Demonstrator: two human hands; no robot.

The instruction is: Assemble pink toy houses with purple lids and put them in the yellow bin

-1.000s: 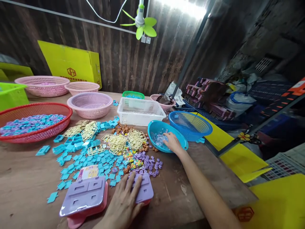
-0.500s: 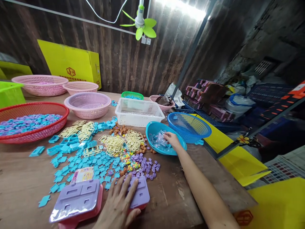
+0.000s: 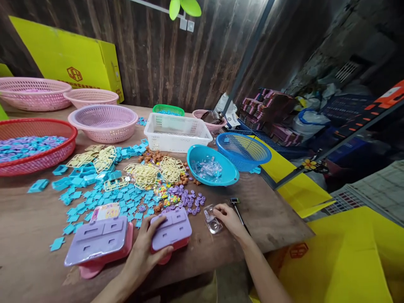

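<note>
My left hand [image 3: 145,246] grips the left side of a small pink toy case with a purple lid [image 3: 173,229], thumb at its front edge and fingers on top. Close to the table, my right hand [image 3: 229,218] pinches a clear plastic piece [image 3: 213,223] with a rounded lower end. A second purple-lidded case [image 3: 98,240] stands left of my left hand, with a printed card [image 3: 105,212] behind it. Behind my right hand, a turquoise bowl [image 3: 232,179] holds more clear pieces.
Light-blue parts [image 3: 118,202], cream sprues [image 3: 143,174], purple discs [image 3: 189,200] and brown pieces [image 3: 153,156] lie across the table. A black rod [image 3: 241,214] lies right of my hand. Behind are a white basket [image 3: 179,142], blue basket [image 3: 246,162] and red basket [image 3: 71,145].
My right hand has come out of the turquoise bowl toward me, bringing a clear plastic piece. My left hand has shifted from lying over the case to gripping its side. The view has tilted down.
</note>
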